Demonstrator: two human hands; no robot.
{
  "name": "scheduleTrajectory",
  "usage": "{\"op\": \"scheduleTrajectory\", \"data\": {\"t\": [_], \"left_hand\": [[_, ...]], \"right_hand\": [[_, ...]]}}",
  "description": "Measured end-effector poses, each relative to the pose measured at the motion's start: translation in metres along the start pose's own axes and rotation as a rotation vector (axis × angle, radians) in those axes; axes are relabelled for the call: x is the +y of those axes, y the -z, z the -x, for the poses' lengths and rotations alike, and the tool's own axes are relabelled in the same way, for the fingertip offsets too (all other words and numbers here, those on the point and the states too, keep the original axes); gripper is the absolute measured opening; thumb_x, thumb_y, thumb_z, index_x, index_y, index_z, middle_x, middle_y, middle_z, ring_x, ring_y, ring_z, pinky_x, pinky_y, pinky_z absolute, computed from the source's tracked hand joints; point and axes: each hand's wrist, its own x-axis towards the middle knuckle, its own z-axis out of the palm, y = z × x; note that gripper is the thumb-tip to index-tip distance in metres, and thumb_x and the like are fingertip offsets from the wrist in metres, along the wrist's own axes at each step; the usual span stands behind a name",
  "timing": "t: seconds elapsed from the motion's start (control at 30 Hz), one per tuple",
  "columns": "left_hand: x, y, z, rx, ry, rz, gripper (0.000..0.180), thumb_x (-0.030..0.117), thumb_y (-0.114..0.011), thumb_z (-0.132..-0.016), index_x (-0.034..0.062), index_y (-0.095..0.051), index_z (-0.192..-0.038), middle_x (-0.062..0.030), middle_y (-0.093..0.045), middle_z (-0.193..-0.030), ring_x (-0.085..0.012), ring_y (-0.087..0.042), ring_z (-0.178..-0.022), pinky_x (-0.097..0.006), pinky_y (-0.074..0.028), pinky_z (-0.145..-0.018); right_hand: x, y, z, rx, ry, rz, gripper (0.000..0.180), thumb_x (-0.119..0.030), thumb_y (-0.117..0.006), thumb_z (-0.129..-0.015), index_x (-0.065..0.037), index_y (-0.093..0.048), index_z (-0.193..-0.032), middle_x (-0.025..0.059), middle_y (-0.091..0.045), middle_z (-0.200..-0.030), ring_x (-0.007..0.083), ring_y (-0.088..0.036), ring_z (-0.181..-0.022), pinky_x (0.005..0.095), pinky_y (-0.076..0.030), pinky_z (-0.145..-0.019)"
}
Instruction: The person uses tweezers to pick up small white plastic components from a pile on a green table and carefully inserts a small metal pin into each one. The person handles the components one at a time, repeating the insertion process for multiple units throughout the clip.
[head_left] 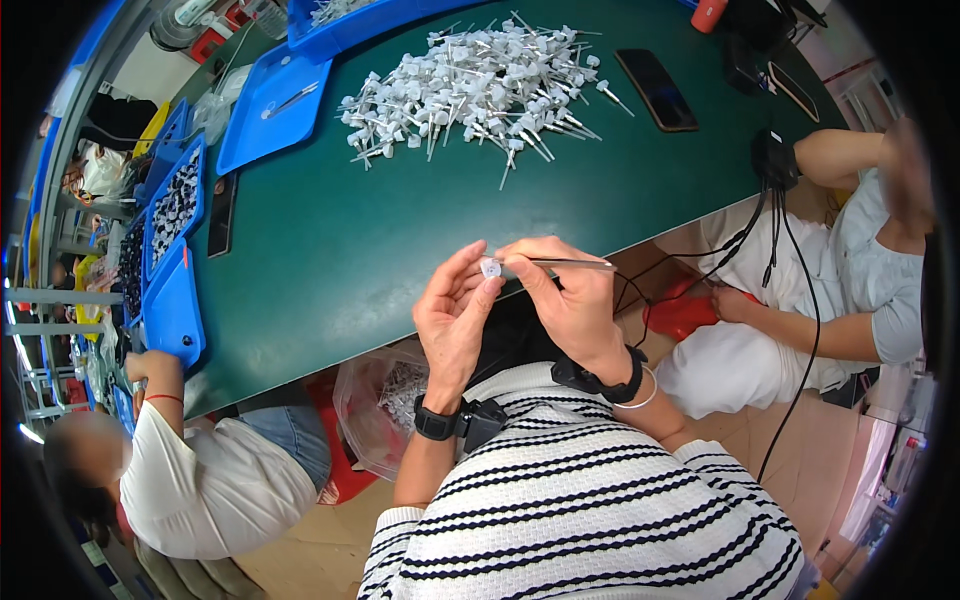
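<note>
at the near edge of the green table (330,250), seen from the head camera, both bare hands are raised close together. the left hand (455,315) has its fingers curled upward and pinches a small white cap piece (490,268) between thumb and fingertips. the right hand (565,295) has its fingers pressed together around a thin metal rod (570,264), which lies almost level and sticks out toward the person's right; its inner end meets the white cap piece. the two hands touch or nearly touch at the fingertips, just above the table's edge. each wrist carries a black band, and a striped black and white sleeve covers the right forearm.

farther back on the table, well apart from the hands, lies a large heap of white capped pins (470,90). a dark phone (656,90) lies to the right of the heap. blue trays (270,105) stand along the left side, one of them holding small dark and white parts (175,205), and another dark phone (222,215) lies beside them. a clear plastic bag (385,400) with more white parts hangs below the table edge by the left forearm.

a person in a white top (200,480) sits at lower left, and another person in a pale top (860,270) sits at right, with black cables (775,230) hanging off the table beside them.
</note>
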Motion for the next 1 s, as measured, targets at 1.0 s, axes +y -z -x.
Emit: {"op": "scheduleTrajectory", "data": {"t": [1.0], "left_hand": [[0.075,0.116,0.112,0.211,0.229,-1.279,0.030,-0.001,-0.069,-0.078,-0.0021,-0.065,-0.108,-0.0054,-0.067,-0.084,-0.0096,-0.059,-0.073,-0.025,-0.049,-0.069]], "right_hand": [[-0.144,0.081,-0.028,-0.415,0.419,-0.551,0.019,-0.016,-0.063,-0.090,-0.014,-0.067,-0.108,0.0173,-0.067,-0.089,0.0270,-0.068,-0.076,0.0349,-0.059,-0.065]]}}
